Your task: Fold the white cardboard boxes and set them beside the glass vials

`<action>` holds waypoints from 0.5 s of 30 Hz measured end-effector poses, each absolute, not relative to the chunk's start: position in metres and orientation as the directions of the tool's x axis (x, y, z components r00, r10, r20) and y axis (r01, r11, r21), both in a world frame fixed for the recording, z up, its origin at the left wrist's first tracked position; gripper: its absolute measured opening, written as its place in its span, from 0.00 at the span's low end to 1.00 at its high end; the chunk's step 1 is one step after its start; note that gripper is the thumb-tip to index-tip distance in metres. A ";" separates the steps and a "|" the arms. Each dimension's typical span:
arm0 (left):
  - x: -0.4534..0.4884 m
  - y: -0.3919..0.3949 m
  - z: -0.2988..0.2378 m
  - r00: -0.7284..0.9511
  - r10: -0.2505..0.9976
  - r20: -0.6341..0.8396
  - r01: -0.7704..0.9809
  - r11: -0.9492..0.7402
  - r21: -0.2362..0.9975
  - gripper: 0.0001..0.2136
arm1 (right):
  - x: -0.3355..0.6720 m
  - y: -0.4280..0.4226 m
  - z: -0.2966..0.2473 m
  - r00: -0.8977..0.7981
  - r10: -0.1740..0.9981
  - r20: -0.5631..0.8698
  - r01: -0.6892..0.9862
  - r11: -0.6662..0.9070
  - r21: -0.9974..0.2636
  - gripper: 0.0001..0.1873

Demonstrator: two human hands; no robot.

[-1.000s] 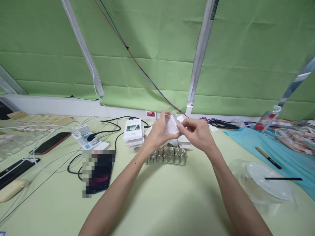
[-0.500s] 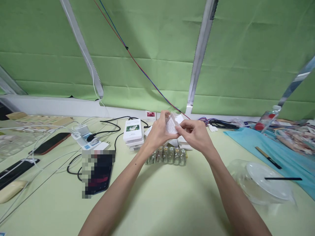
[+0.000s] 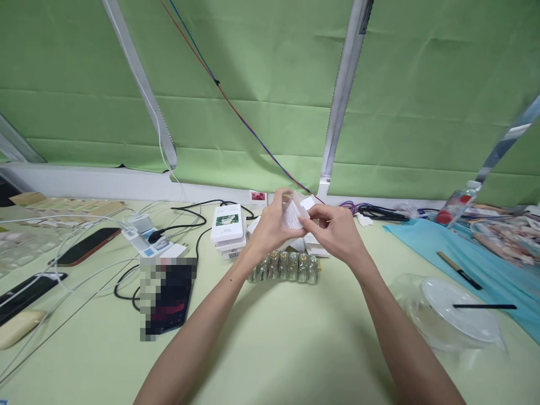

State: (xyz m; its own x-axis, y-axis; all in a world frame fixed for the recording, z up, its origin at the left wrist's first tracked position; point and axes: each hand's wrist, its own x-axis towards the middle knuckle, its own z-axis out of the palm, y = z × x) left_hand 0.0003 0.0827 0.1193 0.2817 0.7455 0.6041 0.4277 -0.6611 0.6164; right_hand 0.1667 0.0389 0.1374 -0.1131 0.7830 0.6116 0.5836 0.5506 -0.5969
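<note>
Both hands meet over the back middle of the table, around a small white box with fine print on its side. My left hand wraps the box from the left, fingers closed about it. With thumb and fingertips, my right hand pinches the box's right edge. Just below the hands stands a row of small clear glass bottles, partly hidden by my left wrist. More white boxes lie behind the hands, mostly covered. Left of them is a stack of white boxes, the top one showing a flower picture.
Phones and tangled white cables lie on the left, beside a power strip. A lidded plastic bowl with a black stick on it, a cutter knife on blue cloth and a bottle stand right.
The hands and the white box have hardly moved; the box is turned very slightly between the fingers. The bottles and stacked boxes stay in place.
</note>
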 end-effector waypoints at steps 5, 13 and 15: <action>-0.004 0.088 0.121 0.258 0.791 0.555 0.351 -0.612 0.709 0.37 | 0.164 0.035 0.139 -0.077 0.750 0.657 0.603 0.559 -0.568 0.08; -0.021 0.094 0.131 0.076 0.905 0.418 0.133 -0.425 0.895 0.39 | 0.160 0.030 0.140 0.028 0.619 0.785 0.527 0.658 -0.537 0.13; -0.025 0.096 0.133 0.042 0.930 0.365 0.052 -0.367 0.929 0.37 | 0.160 0.031 0.138 -0.052 0.649 0.759 0.538 0.658 -0.527 0.15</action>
State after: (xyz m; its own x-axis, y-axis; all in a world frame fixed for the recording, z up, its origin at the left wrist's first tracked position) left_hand -0.0249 0.0963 0.1334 0.0415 0.9302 0.3648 0.0523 -0.3666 0.9289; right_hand 0.1603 0.0314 0.1384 -0.0520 0.6494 0.7587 0.5376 0.6584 -0.5267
